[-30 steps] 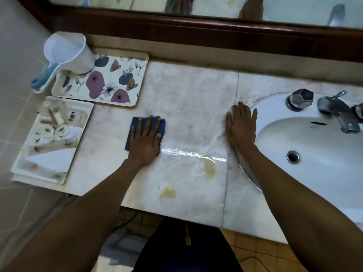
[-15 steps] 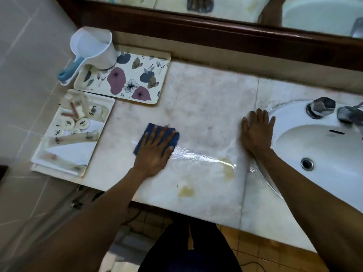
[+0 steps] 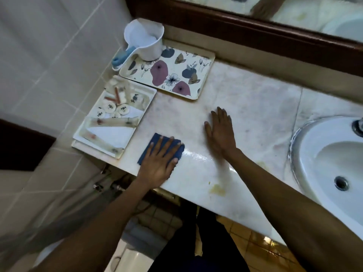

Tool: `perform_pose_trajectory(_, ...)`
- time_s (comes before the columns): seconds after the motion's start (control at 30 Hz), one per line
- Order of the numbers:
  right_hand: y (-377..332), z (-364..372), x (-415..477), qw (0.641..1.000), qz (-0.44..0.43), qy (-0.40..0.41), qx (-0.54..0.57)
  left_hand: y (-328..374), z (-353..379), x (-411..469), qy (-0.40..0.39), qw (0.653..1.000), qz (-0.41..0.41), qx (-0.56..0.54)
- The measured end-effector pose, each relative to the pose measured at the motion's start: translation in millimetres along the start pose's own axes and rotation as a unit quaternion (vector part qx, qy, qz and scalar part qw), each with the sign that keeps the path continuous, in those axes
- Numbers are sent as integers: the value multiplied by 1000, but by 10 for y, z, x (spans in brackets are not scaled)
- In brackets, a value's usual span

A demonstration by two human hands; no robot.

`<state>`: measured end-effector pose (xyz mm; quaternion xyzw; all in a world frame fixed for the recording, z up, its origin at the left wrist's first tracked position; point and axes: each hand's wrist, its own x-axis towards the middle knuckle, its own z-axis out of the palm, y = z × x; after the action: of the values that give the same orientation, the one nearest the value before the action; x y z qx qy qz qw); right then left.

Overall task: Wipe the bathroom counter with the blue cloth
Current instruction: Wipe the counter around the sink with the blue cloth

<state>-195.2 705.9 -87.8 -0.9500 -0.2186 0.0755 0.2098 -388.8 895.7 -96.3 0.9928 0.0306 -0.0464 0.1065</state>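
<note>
The dark blue square cloth (image 3: 157,149) lies flat near the front edge of the pale marble desk (image 3: 245,107), partly covered by a hand. Beside it the desk has a wet shiny streak and yellowish stains.

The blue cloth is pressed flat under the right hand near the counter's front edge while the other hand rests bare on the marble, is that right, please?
Not quite: the head view shows the blue cloth under the left hand; the right hand is the bare one on the marble counter. The rest holds.
</note>
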Motion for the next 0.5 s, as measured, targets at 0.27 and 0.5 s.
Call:
perform_pose_trajectory(0.27, -344, 330, -326, 998, -32, -28, -49, -325, -63, 644, 29, 990, -127, -45)
perform_pose_trajectory(0.5, -388, 474, -439, 997, -17, -11, -68, -394, 49, -181, 35, 999, -14, 2)
